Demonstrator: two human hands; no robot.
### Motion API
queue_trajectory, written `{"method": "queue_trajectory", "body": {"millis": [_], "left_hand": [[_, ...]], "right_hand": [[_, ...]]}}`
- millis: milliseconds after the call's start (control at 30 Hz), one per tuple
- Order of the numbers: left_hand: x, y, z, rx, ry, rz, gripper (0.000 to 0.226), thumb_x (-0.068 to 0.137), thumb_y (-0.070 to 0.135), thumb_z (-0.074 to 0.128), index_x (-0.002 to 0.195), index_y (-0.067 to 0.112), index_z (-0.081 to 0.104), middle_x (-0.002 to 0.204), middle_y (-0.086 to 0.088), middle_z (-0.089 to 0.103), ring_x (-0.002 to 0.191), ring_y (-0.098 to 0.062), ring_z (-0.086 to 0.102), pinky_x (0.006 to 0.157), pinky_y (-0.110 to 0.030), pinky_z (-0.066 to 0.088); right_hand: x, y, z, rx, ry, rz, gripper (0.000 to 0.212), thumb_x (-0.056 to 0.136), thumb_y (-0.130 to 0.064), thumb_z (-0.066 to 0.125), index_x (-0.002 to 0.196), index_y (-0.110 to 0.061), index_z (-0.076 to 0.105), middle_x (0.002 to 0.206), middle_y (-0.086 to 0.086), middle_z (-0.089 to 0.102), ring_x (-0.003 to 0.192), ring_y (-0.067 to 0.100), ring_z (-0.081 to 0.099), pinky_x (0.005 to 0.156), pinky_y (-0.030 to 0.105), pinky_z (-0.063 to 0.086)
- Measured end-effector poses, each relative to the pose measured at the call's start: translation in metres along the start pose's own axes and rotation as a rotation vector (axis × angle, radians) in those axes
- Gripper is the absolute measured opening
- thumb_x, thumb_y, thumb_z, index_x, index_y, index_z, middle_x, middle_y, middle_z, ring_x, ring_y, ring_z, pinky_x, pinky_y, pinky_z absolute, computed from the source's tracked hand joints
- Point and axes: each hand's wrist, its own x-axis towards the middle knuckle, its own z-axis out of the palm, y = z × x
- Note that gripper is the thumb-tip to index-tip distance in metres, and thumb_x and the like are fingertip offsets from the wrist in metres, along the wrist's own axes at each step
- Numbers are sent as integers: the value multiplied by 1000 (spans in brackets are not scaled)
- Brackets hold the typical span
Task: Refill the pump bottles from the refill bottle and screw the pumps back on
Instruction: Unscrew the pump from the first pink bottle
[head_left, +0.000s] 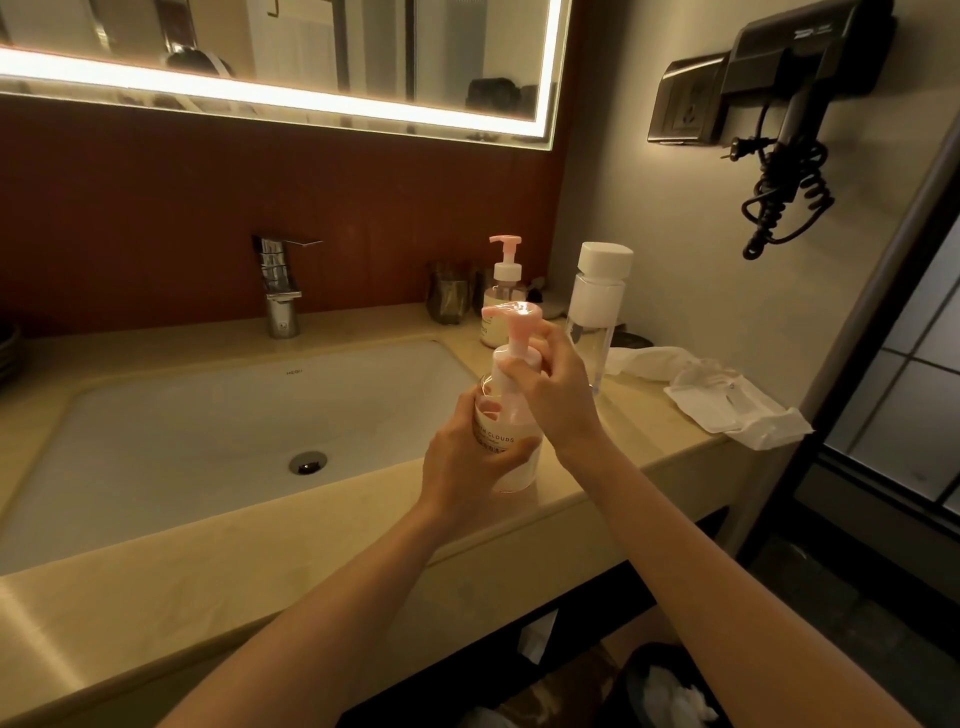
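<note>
The right hand (553, 400) pinches the pump (511, 325) collar; the left hand (465, 467) grips the bottle (519, 475) at frame centre, on the counter (623, 452) beside the sink (208, 415). Judged stage — tightening this pump. The second bottle (503, 291) behind already carries its pump; the refill bottle (597, 306) is capped — little apparently remains.

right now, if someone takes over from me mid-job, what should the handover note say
Left hand: grip round the body of the clear round pump bottle with the pink pump head, upright on the beige stone counter.
Right hand: grip on that pump's white collar; tightness can't be told.
Second pink-pump bottle stands behind, pump on.
Tall clear refill bottle with white square cap stands capped, right.
Left: probably finish tightening, check the rear bottle's fill.
</note>
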Motion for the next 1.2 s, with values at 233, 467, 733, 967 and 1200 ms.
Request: {"method": "queue_trajectory", "body": {"millis": [233,467,733,967,1200], "left_hand": [[-1,4,0,4,-6,-4,65,67,46,73,121,24,45,109,6,62,93,-15,62,80,-35,55],[-2,3,0,1,2,-20,75,59,65,65,121,30,43,107,11,60,92,-12,62,79,-39,56],[-2,5,0,6,-12,-22,65,68,41,74,121,19,45,109,2,63,93,-15,62,80,-39,56],[-3,3,-1,-10,-7,-24,70,65,50,72,123,22,44,107,6,62,91,-14,62,78,-41,56],[-2,3,-1,-6,-11,-13,68,68,45,75,124,21,44,110,5,61,93,-14,62,80,-41,55]], "right_hand": [[6,7,8,-240,107,-59,63,76,-38,72,128,-14,46,127,7,50,114,21,52,91,28,45],[2,1,-4,-125,-45,-63,43,89,-21,59,129,-14,47,120,3,58,107,21,57,85,27,47],[5,8,2,-240,71,-71,62,72,-39,74,124,-12,52,121,8,52,103,13,51,82,17,41],[2,6,-4,-171,-78,-43,52,87,-28,62,133,-15,44,127,3,55,110,16,54,84,24,45],[6,7,-1,-201,87,-88,55,76,-36,72,122,-12,54,117,4,57,99,12,55,79,18,45]]}}
